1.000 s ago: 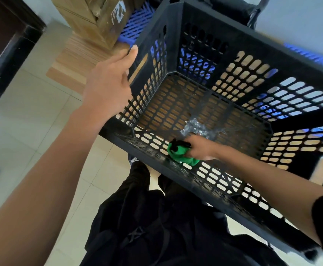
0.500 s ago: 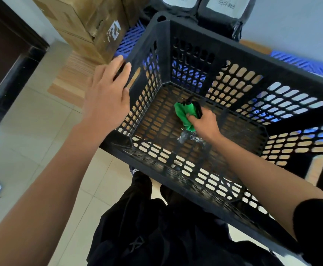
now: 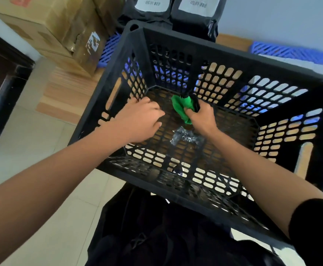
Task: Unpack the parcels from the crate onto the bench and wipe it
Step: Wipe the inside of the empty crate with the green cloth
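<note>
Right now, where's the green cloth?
In the head view the green cloth sits low inside the black crate, near its far wall, gripped by the right hand, with crumpled clear plastic on the floor just nearer the person.

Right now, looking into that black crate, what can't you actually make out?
- Head view: print on the parcels' labels, too small and cut by the top edge.
- What the crumpled shiny scrap is: blurred.
- The black part in the right hand's grip beside the green cloth: hidden by fingers.
- Left hand's fingertips: motion-blurred.
</note>
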A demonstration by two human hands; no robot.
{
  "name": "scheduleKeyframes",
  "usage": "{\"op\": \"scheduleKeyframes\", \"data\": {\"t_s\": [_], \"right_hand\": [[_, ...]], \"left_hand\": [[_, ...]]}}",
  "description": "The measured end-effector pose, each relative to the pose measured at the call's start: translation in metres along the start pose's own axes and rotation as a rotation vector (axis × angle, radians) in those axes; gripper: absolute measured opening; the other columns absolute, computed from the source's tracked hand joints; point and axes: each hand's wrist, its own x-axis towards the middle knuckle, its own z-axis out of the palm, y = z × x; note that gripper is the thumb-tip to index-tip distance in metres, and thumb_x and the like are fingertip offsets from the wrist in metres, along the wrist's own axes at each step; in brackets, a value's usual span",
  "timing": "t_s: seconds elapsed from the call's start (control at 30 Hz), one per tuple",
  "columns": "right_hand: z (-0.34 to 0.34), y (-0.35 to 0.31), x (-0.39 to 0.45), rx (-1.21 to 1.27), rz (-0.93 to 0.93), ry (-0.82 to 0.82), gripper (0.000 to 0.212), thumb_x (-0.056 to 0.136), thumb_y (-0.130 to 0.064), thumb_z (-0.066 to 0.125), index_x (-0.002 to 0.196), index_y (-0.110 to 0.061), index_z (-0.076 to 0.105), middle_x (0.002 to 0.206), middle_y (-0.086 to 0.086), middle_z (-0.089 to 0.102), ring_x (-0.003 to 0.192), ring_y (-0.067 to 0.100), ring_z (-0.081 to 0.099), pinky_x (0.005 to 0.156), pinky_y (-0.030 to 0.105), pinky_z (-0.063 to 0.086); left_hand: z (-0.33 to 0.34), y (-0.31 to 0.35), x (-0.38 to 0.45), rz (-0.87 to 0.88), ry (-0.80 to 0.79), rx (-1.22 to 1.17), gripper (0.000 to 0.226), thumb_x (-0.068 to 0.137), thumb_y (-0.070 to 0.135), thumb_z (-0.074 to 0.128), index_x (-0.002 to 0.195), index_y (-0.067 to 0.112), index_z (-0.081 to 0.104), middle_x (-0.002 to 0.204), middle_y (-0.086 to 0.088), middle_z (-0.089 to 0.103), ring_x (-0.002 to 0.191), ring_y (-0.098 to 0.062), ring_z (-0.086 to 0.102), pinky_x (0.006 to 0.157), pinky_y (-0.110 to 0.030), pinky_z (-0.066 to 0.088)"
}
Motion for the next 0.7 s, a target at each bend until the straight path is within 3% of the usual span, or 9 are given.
{"op": "scheduleKeyframes", "data": {"t_s": [0.13, 0.27, 0.33, 0.47, 0.6, 0.7], "right_hand": [[-0.005, 0.009, 0.006, -0.125, -0.073, 0.031, 0.022, 0.084, -0.012, 0.068, 0.106, -0.011, 0.067, 0.092, -0.003, 0.063, 0.088, 0.017, 0.061, 0.064, 0.019, 0.038], [-0.008, 0.023, 0.008, -0.404, -0.219, 0.026, 0.045, 0.080, 0.006, 0.063, 0.124, 0.000, 0.065, 0.126, 0.013, 0.064, 0.115, 0.036, 0.057, 0.096, 0.041, 0.049], [-0.008, 0.029, 0.008, -0.522, -0.202, 0.010, 0.050, 0.080, 0.006, 0.065, 0.129, -0.003, 0.065, 0.136, 0.012, 0.059, 0.120, 0.037, 0.053, 0.096, 0.051, 0.049], [-0.001, 0.038, 0.009, -0.708, -0.138, -0.135, 0.060, 0.083, 0.001, 0.069, 0.140, -0.015, 0.060, 0.142, 0.013, 0.050, 0.124, 0.039, 0.044, 0.101, 0.055, 0.045], [0.007, 0.039, 0.010, -0.705, -0.094, -0.147, 0.061, 0.082, 0.003, 0.067, 0.140, -0.015, 0.061, 0.136, 0.015, 0.048, 0.119, 0.040, 0.044, 0.106, 0.051, 0.043], [0.008, 0.039, 0.006, -0.713, -0.098, -0.189, 0.058, 0.084, 0.002, 0.065, 0.139, -0.013, 0.061, 0.132, 0.016, 0.048, 0.116, 0.041, 0.045, 0.106, 0.051, 0.044]], "left_hand": [[0.022, 0.001, 0.043, 0.087, -0.338, 0.136, 0.043, 0.103, 0.038, 0.047, 0.141, 0.019, 0.056, 0.143, -0.007, 0.056, 0.135, -0.029, 0.046, 0.113, -0.054, 0.037], [0.047, -0.006, 0.075, 0.112, -0.541, 0.260, 0.046, 0.104, 0.034, 0.046, 0.145, 0.014, 0.053, 0.158, -0.013, 0.040, 0.144, -0.033, 0.038, 0.115, -0.055, 0.034], [0.061, -0.011, 0.083, 0.098, -0.623, 0.283, 0.049, 0.105, 0.028, 0.046, 0.151, 0.013, 0.046, 0.168, -0.015, 0.019, 0.153, -0.036, 0.022, 0.119, -0.057, 0.027], [0.087, -0.017, 0.090, 0.111, -0.705, 0.291, 0.057, 0.105, 0.020, 0.043, 0.160, 0.013, 0.029, 0.170, -0.016, -0.012, 0.157, -0.035, -0.003, 0.121, -0.059, 0.019], [0.097, -0.027, 0.090, 0.121, -0.738, 0.268, 0.068, 0.103, 0.013, 0.039, 0.164, 0.017, 0.010, 0.167, -0.012, -0.026, 0.157, -0.032, -0.014, 0.120, -0.060, 0.022], [0.098, -0.030, 0.093, 0.129, -0.751, 0.275, 0.070, 0.101, 0.010, 0.039, 0.164, 0.021, 0.009, 0.167, -0.009, -0.026, 0.157, -0.029, -0.015, 0.119, -0.062, 0.023]]}}
